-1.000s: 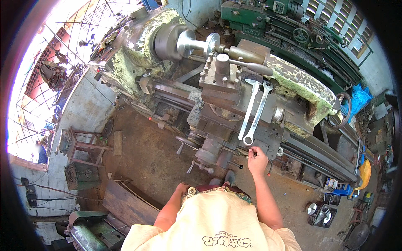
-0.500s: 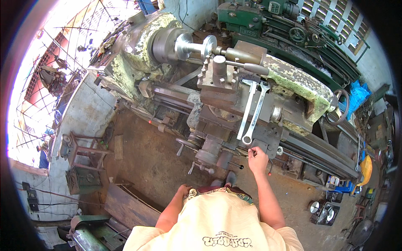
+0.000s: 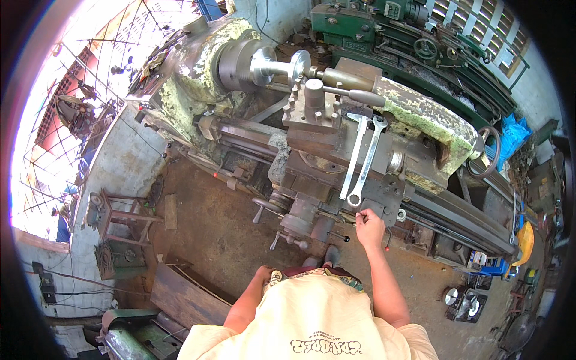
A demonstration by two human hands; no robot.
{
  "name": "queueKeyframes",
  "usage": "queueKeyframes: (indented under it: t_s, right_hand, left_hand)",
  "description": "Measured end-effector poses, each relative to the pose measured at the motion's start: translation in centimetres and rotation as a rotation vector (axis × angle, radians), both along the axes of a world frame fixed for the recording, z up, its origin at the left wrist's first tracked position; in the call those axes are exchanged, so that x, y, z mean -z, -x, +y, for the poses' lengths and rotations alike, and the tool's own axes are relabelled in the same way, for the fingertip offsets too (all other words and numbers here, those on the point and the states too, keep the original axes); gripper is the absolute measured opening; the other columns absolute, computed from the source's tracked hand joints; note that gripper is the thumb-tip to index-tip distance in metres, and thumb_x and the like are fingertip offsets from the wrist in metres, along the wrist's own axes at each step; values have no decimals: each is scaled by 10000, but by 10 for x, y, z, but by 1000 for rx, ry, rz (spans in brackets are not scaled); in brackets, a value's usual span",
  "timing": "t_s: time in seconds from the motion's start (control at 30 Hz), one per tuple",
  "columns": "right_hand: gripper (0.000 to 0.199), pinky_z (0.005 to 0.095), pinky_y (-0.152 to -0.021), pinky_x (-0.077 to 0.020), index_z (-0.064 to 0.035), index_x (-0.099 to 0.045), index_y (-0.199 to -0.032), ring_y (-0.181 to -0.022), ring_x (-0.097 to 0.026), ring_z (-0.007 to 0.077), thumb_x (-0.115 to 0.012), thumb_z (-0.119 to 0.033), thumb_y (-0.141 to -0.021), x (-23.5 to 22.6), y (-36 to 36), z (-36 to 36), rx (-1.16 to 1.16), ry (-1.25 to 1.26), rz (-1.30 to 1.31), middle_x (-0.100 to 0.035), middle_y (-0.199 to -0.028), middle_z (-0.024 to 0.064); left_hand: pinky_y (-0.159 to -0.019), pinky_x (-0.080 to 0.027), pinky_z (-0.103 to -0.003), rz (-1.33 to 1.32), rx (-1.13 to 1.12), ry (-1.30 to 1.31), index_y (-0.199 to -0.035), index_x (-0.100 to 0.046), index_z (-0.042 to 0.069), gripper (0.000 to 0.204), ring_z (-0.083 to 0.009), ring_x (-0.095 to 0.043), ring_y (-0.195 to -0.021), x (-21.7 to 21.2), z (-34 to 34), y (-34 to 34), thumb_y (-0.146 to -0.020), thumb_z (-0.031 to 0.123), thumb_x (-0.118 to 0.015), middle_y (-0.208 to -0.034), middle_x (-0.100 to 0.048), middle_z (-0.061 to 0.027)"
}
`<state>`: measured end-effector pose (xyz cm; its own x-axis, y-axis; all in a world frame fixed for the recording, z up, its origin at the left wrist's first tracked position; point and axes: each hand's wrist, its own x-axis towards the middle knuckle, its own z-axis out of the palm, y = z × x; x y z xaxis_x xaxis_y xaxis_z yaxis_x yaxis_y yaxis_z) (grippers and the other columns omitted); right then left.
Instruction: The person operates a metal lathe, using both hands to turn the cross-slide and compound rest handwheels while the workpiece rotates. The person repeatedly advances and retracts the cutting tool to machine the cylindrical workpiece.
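My right hand (image 3: 370,228) is closed at the front of the lathe carriage (image 3: 381,195), just below the ring end of a combination wrench (image 3: 367,162). Its fingertips are pinched together, and whatever they grip is hidden. Beside the wrench lies a vernier caliper (image 3: 355,157), both on the carriage top behind the tool post (image 3: 314,105). A shiny spool-shaped metal workpiece (image 3: 279,68) sits between the chuck (image 3: 236,65) and the tailstock (image 3: 414,105). My left hand (image 3: 264,273) rests low against my shorts at the hip, its fingers too hidden to read.
Below the carriage a handwheel (image 3: 268,207) and a black-knobbed lever (image 3: 339,237) stick out towards me. A green lathe (image 3: 384,42) stands behind. On the left is a wooden stool (image 3: 126,219); at right, a tray of metal parts (image 3: 468,305) sits on the floor.
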<state>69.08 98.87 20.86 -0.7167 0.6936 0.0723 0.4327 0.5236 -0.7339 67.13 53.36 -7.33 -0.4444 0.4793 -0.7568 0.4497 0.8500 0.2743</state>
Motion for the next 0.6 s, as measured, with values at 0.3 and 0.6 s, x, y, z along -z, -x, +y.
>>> queueKeyframes:
  t_s: [0.3, 0.6]
  right_hand:
    - [156, 401, -563, -478, -55, -702, -845, -537, -621, 282, -732, -207, -863, 3, -1, 0, -3, -6, 13, -625, -594, 116]
    - [152, 392, -555, -472, -55, -702, -843, -527, -614, 273, -735, -202, -862, 3, 0, -1, 7, 6, 49, -623, -592, 117]
  left_hand:
    - [-1080, -462, -353, -63, -132, -52, -1382, -617, 231, 662, -323, -542, -1305, 18, -4, 2, -748, 375, -744, -1389, -605, -135]
    - [-1033, -492, -349, 7, -89, -115, -1370, -625, 266, 620, -325, -598, -1202, 23, -7, -3, -762, 329, -727, -1322, -628, -144]
